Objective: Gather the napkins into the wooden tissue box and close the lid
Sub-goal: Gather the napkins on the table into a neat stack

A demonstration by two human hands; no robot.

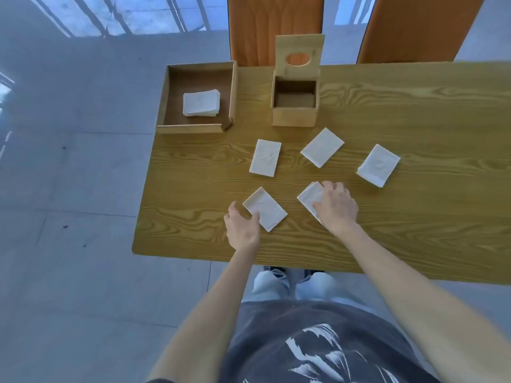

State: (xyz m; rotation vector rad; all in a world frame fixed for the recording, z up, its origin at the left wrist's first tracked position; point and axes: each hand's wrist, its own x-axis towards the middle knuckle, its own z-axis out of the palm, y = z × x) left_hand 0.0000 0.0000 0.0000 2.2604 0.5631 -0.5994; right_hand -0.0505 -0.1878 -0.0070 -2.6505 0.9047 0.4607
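The wooden tissue box (pixel 293 116) stands open at the back of the table, its lid (pixel 299 42) with an oval hole tilted upright, and nothing white shows inside. Several white folded napkins lie flat in front of it: one (pixel 265 158), one (pixel 322 147), one at the right (pixel 378 165). My left hand (pixel 243 228) touches the near-left napkin (pixel 266 209) at its edge, fingers apart. My right hand (pixel 336 206) presses on another napkin (pixel 309 197), fingers curled over it and hiding its right half.
A shallow wooden tray (pixel 171 106) at the table's back left corner holds a stack of napkins (pixel 201 103). Two orange chair backs (pixel 273 26) stand behind the wooden table (pixel 414 217). The table's left edge drops to grey floor.
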